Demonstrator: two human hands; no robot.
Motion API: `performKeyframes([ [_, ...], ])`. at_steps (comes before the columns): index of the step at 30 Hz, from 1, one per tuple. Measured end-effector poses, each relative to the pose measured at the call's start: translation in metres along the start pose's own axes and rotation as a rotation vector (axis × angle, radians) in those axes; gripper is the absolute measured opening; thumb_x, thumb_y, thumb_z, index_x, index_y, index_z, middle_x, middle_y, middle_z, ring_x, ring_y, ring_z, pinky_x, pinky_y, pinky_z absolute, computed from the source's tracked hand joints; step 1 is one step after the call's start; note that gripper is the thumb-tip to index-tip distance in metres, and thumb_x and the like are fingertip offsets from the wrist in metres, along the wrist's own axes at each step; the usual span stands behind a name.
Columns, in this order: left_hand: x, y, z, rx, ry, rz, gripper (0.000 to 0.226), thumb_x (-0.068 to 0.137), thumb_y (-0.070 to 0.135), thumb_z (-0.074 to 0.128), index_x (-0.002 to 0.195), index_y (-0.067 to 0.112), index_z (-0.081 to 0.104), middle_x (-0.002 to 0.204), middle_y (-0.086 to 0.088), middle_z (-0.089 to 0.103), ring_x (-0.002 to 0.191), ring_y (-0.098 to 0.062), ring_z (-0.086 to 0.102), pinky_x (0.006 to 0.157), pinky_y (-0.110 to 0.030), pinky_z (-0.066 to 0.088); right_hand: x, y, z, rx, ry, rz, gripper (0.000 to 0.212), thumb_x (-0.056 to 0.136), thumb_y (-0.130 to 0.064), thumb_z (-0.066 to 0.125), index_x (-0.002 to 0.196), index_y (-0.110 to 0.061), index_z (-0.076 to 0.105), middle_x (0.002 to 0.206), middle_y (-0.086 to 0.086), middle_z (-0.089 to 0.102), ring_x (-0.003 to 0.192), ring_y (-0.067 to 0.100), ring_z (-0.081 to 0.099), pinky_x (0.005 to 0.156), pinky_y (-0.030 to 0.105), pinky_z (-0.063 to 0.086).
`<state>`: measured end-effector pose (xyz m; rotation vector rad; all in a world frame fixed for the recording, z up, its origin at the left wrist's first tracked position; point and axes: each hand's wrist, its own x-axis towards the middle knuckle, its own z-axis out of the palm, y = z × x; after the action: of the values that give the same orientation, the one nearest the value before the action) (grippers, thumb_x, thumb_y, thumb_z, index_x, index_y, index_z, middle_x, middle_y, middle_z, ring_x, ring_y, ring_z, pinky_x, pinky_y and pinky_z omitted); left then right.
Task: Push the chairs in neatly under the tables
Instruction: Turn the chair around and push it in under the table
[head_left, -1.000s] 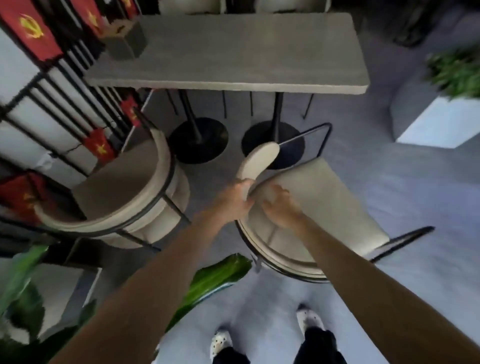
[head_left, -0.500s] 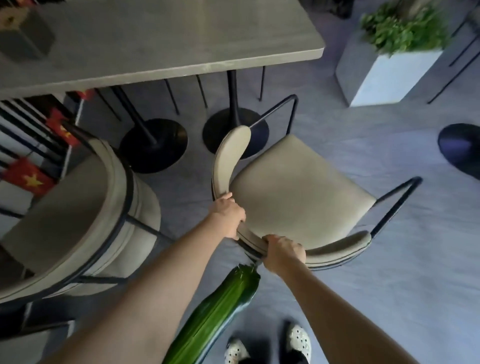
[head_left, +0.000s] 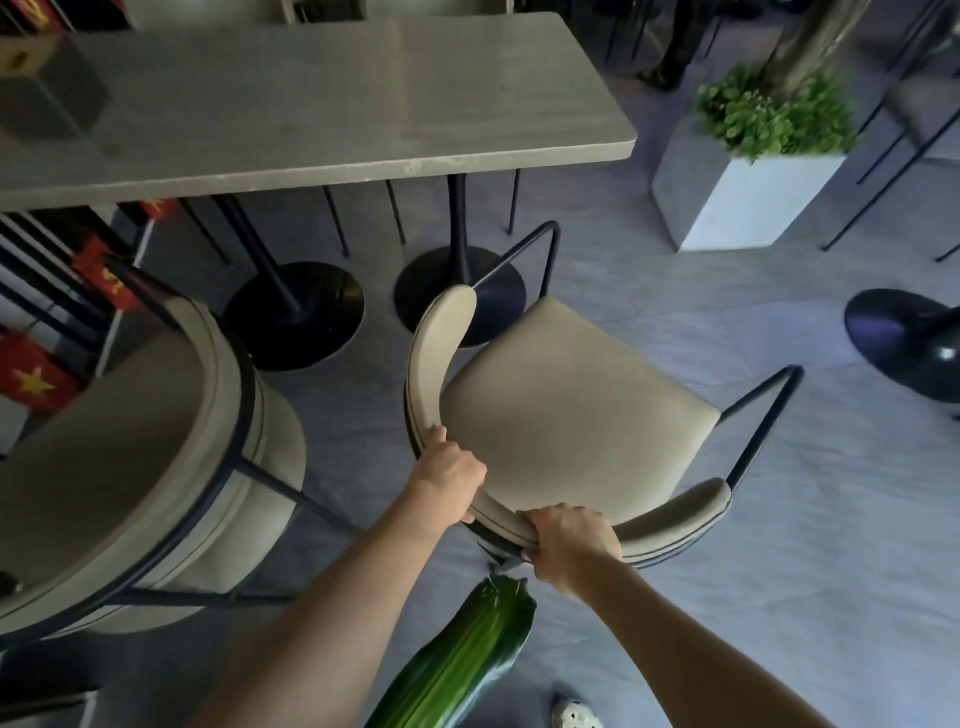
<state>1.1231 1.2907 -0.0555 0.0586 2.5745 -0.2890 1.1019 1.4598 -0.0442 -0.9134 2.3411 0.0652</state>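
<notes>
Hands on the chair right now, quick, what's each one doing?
Left hand: closed on the curved backrest of the beige chair, at its left bend.
Right hand: closed on the same backrest, at the rear rim.

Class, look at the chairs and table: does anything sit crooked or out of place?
Yes. The right chair stands out from the table, turned askew to its edge, both hands gripping its backrest. The left chair isn't tucked in either.

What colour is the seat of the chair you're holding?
Beige, with a black metal frame; the seat shows clearly in the head view.
</notes>
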Motion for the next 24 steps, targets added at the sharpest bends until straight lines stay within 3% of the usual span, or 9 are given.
performKeyframes([
  [5,-0.01,0.007,-0.003,-0.076,-0.031,-0.111,0.045,0.083,0.047,0.063,0.113,0.014,0.064,0.108,-0.007,0.069,0.107,-0.029,0.06,0.109,-0.048,0.025,0.011,0.009,-0.015,-0.112,-0.047,-0.117,0.032,0.091,-0.028,0.054,0.123,-0.033,0.056,0.102,-0.003,0.069,0.085,0.017,0.059,0.076,0.028,0.049],
  [10,-0.011,0.021,-0.001,-0.146,0.004,-0.238,0.038,0.082,0.045,0.065,0.102,0.013,0.065,0.094,-0.004,0.069,0.094,-0.024,0.061,0.102,-0.045,0.033,0.027,0.03,-0.03,-0.151,-0.101,-0.18,0.045,0.091,-0.034,0.058,0.135,-0.036,0.05,0.109,-0.005,0.07,0.097,0.017,0.063,0.086,0.029,0.051],
  [13,-0.006,0.017,-0.003,-0.218,0.044,-0.261,0.037,0.08,0.044,0.066,0.1,0.013,0.066,0.085,-0.002,0.063,0.083,-0.02,0.057,0.095,-0.042,0.038,0.04,0.039,-0.043,-0.196,-0.097,-0.19,0.045,0.088,-0.035,0.061,0.133,-0.034,0.054,0.115,-0.004,0.068,0.106,0.018,0.062,0.094,0.033,0.048],
  [17,0.003,-0.031,-0.003,-0.367,-0.074,-0.209,0.066,0.062,0.066,0.069,0.113,0.024,0.067,0.112,0.002,0.068,0.106,-0.021,0.059,0.103,-0.04,0.038,0.061,0.038,-0.047,-0.246,-0.035,-0.145,0.042,0.087,-0.026,0.062,0.126,-0.038,0.057,0.123,-0.011,0.064,0.121,0.016,0.055,0.118,0.044,0.014],
  [18,0.003,-0.041,-0.001,-0.333,-0.067,-0.199,0.067,0.063,0.068,0.067,0.116,0.029,0.066,0.116,0.003,0.067,0.112,-0.021,0.056,0.109,-0.041,0.031,0.064,0.037,-0.047,-0.252,-0.037,-0.134,0.041,0.087,-0.025,0.061,0.124,-0.039,0.058,0.122,-0.011,0.065,0.121,0.016,0.056,0.117,0.045,0.013],
  [21,0.0,-0.048,0.007,-0.242,0.003,-0.189,0.065,0.067,0.072,0.059,0.119,0.034,0.065,0.115,0.005,0.069,0.119,-0.019,0.053,0.117,-0.049,0.009,0.067,0.043,-0.048,-0.272,-0.067,-0.189,0.034,0.087,-0.025,0.059,0.119,-0.036,0.062,0.111,-0.007,0.068,0.108,0.019,0.061,0.099,0.037,0.034],
  [24,-0.001,-0.039,0.008,-0.2,0.041,-0.202,0.061,0.07,0.071,0.058,0.115,0.031,0.067,0.109,0.004,0.071,0.115,-0.021,0.055,0.113,-0.05,0.013,0.068,0.05,-0.05,-0.213,-0.119,-0.2,0.032,0.086,-0.028,0.062,0.118,-0.028,0.063,0.107,-0.003,0.069,0.101,0.022,0.064,0.08,0.03,0.042],
])
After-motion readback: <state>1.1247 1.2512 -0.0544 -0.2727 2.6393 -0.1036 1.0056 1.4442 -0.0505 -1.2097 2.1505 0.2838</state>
